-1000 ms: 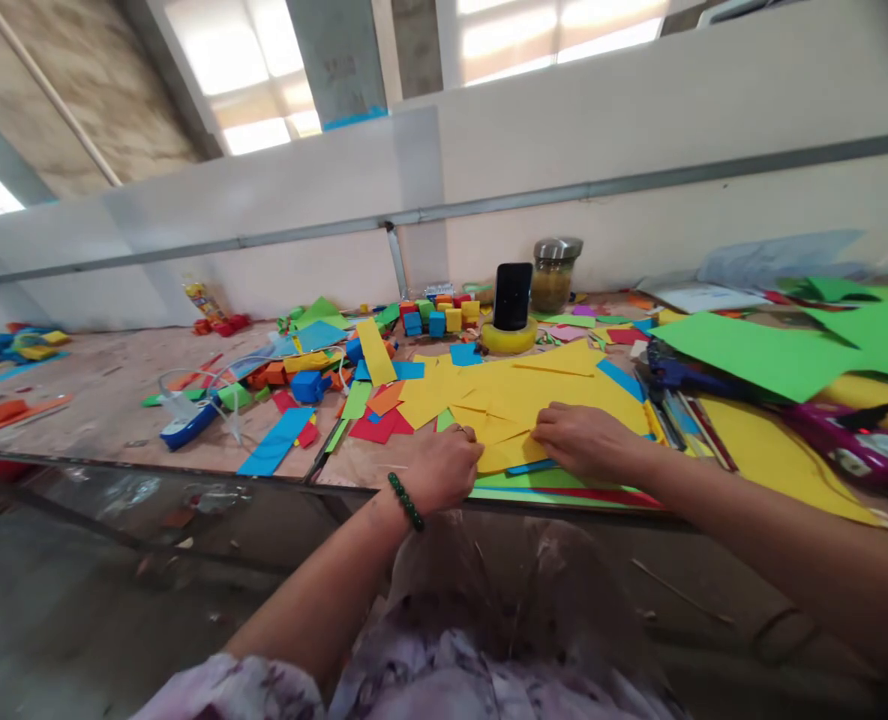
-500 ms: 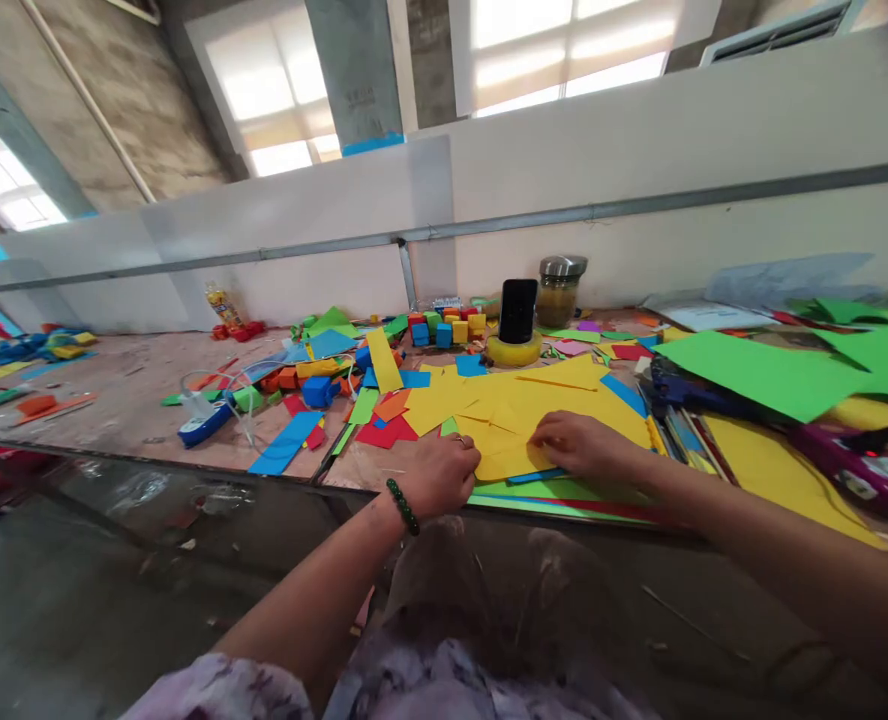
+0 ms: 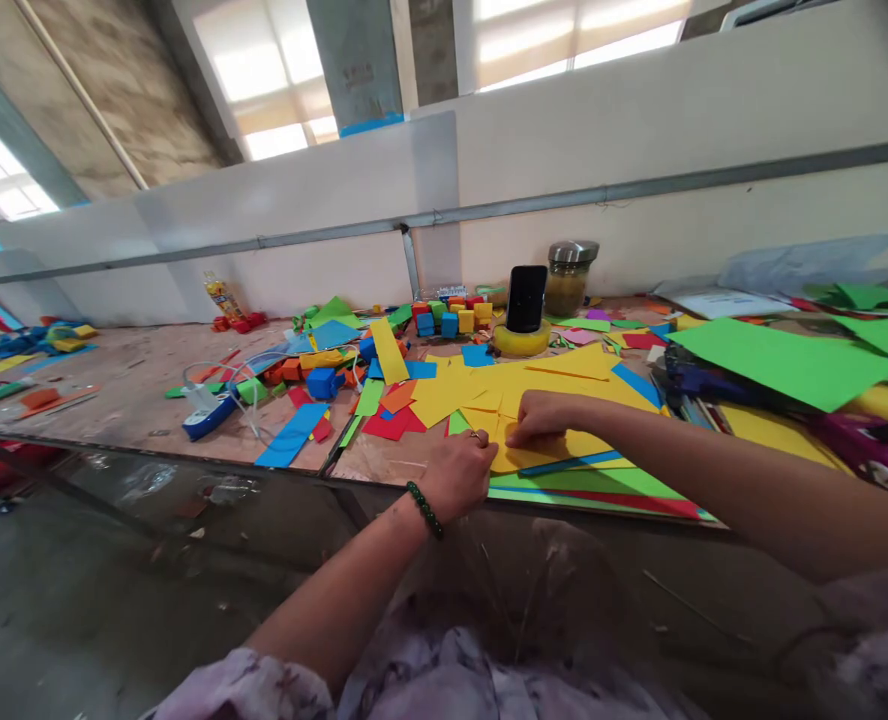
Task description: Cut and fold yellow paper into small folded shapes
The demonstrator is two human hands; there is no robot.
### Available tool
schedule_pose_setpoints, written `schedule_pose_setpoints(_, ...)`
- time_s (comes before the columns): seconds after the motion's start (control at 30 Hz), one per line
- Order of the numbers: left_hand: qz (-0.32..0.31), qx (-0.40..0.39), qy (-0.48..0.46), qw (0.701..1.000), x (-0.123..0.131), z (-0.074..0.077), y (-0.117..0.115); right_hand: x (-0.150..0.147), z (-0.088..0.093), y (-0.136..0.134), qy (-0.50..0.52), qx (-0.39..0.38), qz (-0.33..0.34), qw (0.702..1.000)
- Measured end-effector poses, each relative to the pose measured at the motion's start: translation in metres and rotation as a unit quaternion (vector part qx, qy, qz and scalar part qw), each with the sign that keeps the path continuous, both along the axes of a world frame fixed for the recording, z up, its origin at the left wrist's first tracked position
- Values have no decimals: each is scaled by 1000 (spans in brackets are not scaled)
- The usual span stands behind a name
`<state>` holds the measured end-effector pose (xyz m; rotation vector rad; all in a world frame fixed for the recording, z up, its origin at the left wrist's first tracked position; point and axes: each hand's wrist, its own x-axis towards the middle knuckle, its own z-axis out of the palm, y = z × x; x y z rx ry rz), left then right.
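Yellow paper sheets (image 3: pixel 586 395) lie spread over the table in front of me. My left hand (image 3: pixel 463 465), with a ring and a green bead bracelet (image 3: pixel 424 508), is closed at the near left edge of the yellow paper, its fingertips on that edge. To its right, my right hand (image 3: pixel 547 418) is curled like a fist and rests low on the same paper; whatever its fingers hold is hidden. Green sheets (image 3: pixel 586 483), a blue one and a red one stick out from under the yellow paper at the table's front edge.
Behind the paper a phone (image 3: pixel 526 298) stands on a yellow roll (image 3: pixel 520 341) beside a lidded jar (image 3: pixel 571 278). Coloured paper blocks (image 3: pixel 450 322) and scraps lie left of it. A blue-and-white power strip (image 3: pixel 209 415) with cables sits left; green sheets (image 3: pixel 781 360) lie right.
My right hand has slid left across the yellow paper, closer to my left hand, and its fingers have curled in. My left hand stays at the paper's edge.
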<state>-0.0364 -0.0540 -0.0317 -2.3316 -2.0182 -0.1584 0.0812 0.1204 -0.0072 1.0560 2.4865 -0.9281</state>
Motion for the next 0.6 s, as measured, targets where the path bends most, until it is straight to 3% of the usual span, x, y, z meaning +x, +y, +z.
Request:
schedule_pose_setpoints(0.33, -40, -5, -20, 999, -4, 0, -1, 47, 0, 25, -20, -54, -98, 993)
schedule_pose_setpoints(0.6, -28, -12, -71, 997, -21, 5, 2, 63, 4, 34, 108, 6, -108, 988)
